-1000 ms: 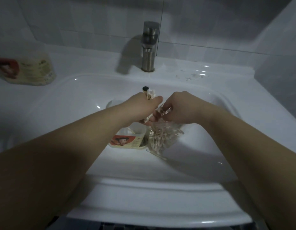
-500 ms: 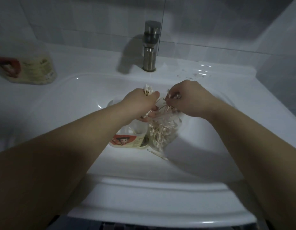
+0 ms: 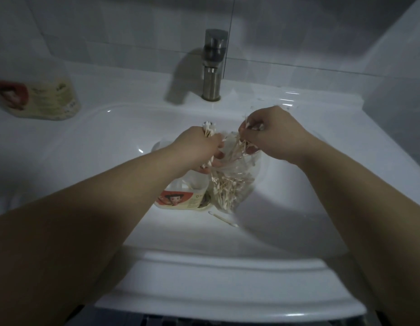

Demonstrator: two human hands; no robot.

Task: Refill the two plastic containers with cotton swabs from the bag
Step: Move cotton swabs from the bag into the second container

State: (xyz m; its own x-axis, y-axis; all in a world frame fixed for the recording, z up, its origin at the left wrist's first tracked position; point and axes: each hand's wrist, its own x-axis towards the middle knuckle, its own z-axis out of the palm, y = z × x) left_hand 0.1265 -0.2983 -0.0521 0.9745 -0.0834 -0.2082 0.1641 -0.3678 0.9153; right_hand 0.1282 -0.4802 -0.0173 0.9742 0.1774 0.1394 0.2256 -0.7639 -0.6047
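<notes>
Cotton swabs (image 3: 229,188) sit mostly in the clear bag (image 3: 254,165) at the centre of the frame, down in the basin of the white sink (image 3: 228,267); the bag slumps just right of the open container (image 3: 180,200) with the red label, touching it as far as I can tell. My left hand (image 3: 197,149) is clenched round a bundle (image 3: 208,130) of swabs, white tips sticking out above my fist, over the container; my right hand (image 3: 272,135) pinches a loose clump (image 3: 240,147) at the bag's mouth, sticks fanning out below my fingers. One stray swab (image 3: 224,218) lies on the basin floor just below the bag; the second container (image 3: 37,100) sits blurred on the ledge at the upper left, well apart; the tap (image 3: 212,64) stands at top centre.

They weigh next to nothing; the sticks are thin and stiff, so I judge they would bend or snap if squeezed hard, and they slide past one another and splay; best taken round the middle of the sticks, lined up one way, with a light even grip. The bag is soft, slippery film; I would hold it by the rim, not the belly.
</notes>
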